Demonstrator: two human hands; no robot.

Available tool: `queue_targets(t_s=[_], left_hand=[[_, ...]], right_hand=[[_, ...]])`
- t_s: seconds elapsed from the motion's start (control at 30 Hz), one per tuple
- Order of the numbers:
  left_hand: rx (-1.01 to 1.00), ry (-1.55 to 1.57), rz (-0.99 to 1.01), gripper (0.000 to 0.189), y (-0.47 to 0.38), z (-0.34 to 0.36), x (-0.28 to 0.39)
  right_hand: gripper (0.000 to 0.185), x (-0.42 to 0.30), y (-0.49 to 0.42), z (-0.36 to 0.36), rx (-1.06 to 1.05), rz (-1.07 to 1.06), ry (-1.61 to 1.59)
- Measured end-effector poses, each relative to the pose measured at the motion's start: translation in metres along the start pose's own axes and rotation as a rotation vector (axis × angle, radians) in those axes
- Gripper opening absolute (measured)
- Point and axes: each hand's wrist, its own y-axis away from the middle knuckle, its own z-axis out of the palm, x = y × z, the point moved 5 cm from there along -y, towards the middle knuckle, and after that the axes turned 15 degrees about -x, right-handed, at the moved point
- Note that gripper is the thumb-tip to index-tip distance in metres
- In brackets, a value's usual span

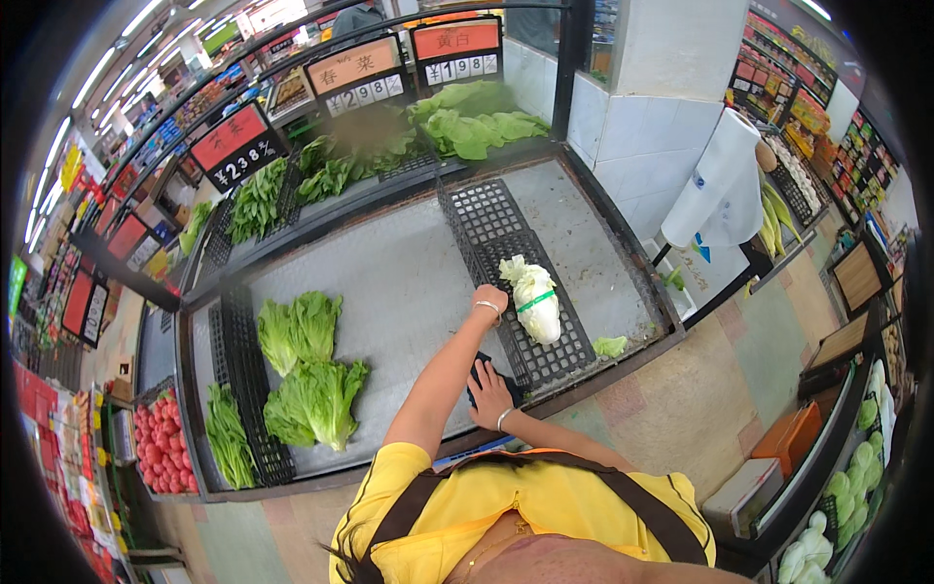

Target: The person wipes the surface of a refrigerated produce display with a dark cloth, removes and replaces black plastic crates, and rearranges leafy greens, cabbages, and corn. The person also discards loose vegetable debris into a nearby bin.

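Note:
My left hand (pixel 490 298) is closed on the upper edge of a black plastic crate divider (pixel 485 266), beside a napa cabbage (pixel 536 305) bound with green tape. My right hand (pixel 491 394) lies spread on a dark cloth (pixel 515 393) at the front edge of the metal display bin (pixel 394 263). The napa cabbage rests on a black perforated crate base (pixel 560 358). Left of my arms, heads of leafy lettuce (pixel 314 401) lie on the bare metal.
A second black divider (pixel 252 387) stands left, with green stalks (pixel 228 438) beyond it. A loose leaf (pixel 610 346) lies at the right corner. Behind are a rail, price signs (pixel 237 146) and more greens (pixel 481 128). A tiled pillar (pixel 649 146) and plastic bag roll (pixel 711 179) stand right.

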Motion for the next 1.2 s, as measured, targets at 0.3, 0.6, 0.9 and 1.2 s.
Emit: queue_targets(t_s=[0.3, 0.6, 0.9, 1.2], left_hand=[[0.066, 0.057, 0.033, 0.034, 0.011, -0.002, -0.004], [0.069, 0.172, -0.160, 0.036, 0.015, 0.002, -0.012], [0.127, 0.167, -0.237, 0.034, 0.033, -0.005, -0.007], [0.136, 0.192, -0.240, 0.035, 0.035, -0.004, -0.008]], right_hand=[[0.006, 0.013, 0.094, -0.102, 0.817, -0.227, -0.319], [0.105, 0.160, 0.000, -0.147, 0.405, 0.499, -0.284], [0.087, 0.220, -0.020, -0.125, 0.476, 0.241, -0.774], [0.067, 0.223, -0.050, -0.210, 0.671, -0.335, -1.244]])
